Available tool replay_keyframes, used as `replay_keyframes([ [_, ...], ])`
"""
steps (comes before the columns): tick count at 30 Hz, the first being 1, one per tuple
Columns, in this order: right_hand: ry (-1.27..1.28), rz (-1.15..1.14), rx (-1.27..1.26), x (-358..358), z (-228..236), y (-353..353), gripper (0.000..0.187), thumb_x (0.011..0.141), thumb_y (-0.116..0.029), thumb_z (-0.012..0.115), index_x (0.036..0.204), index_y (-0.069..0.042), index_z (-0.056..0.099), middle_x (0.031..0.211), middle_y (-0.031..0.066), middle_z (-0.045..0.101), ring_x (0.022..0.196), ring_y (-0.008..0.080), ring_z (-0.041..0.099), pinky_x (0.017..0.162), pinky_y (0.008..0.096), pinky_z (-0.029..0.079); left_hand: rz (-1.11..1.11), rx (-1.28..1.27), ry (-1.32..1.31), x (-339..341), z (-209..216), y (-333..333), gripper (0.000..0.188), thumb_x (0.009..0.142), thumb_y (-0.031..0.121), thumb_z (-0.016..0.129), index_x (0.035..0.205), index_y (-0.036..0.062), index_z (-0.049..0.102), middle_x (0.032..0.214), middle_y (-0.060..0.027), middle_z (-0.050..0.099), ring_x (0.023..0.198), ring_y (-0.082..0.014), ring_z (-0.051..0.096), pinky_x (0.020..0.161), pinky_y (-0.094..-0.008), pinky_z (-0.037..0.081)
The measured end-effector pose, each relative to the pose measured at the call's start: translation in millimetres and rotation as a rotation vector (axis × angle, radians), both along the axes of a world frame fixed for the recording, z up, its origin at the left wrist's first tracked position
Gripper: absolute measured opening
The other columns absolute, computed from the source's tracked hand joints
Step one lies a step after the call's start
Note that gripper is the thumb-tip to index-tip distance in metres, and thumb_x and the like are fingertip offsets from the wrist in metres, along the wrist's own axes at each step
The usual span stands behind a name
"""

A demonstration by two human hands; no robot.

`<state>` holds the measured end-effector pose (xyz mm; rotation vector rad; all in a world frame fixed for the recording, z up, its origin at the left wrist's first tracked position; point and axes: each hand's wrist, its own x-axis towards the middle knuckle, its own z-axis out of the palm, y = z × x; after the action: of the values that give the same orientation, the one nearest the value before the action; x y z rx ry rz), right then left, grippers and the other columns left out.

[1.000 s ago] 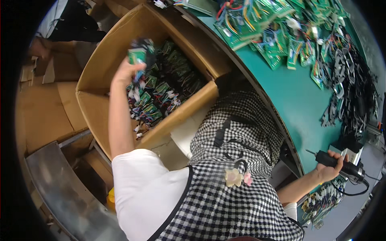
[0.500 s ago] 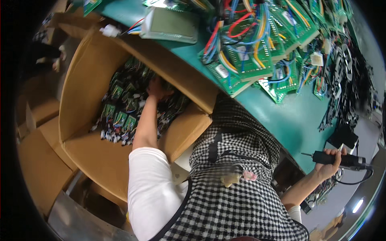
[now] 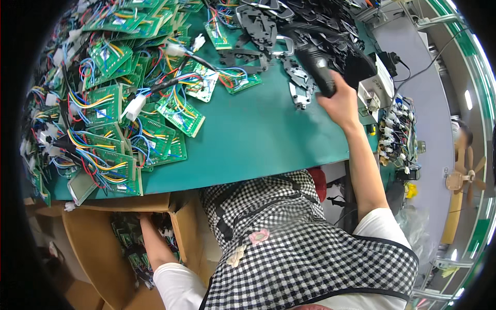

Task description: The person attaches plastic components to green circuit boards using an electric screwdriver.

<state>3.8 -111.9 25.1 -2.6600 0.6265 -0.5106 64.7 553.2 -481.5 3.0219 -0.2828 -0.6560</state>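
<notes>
My right hand (image 3: 341, 101) is closed round a black electric screwdriver (image 3: 316, 67), held over the right part of the green worktop (image 3: 243, 137). Its tip cannot be made out. Black plastic housings (image 3: 258, 28) lie heaped beyond it, some with silver frames. My left forearm reaches down into a cardboard box (image 3: 90, 243) below the worktop's front edge. Inside are small green circuit boards (image 3: 126, 238) with wires and white plugs. Only the back part of my left hand (image 3: 144, 219) shows there, in shadow; its fingers are hidden.
Wired green circuit boards (image 3: 106, 106) are piled over the left of the worktop. A board with a grey display (image 3: 81, 187) sticks out at the front left edge. A white box (image 3: 377, 85) stands right of the screwdriver, with bundled wire leads (image 3: 399, 129) beyond.
My view has swung to the right and up across the worktop. My right hand has brought the screwdriver from the right edge over beside the black housings. My left hand stays in the box.
</notes>
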Motion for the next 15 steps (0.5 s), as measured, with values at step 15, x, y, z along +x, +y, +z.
replay_keyframes([
  [15, 0.139, 0.109, 0.073, 37, -3, -27, 0.049, 0.064, -0.012, 0.065, 0.111, -0.010, 0.054, 0.087, 0.0184, 0.064, 0.084, 0.0365, 0.061, 0.074, 0.0414, 0.047, -0.359, -0.685, -0.953, 13, 514, -360, 0.033, 0.067, 0.011, 0.073, 0.097, 0.0057, 0.063, 0.105, -0.0092, 0.059, 0.099, -0.0264, 0.054, 0.092, -0.0387, 0.036],
])
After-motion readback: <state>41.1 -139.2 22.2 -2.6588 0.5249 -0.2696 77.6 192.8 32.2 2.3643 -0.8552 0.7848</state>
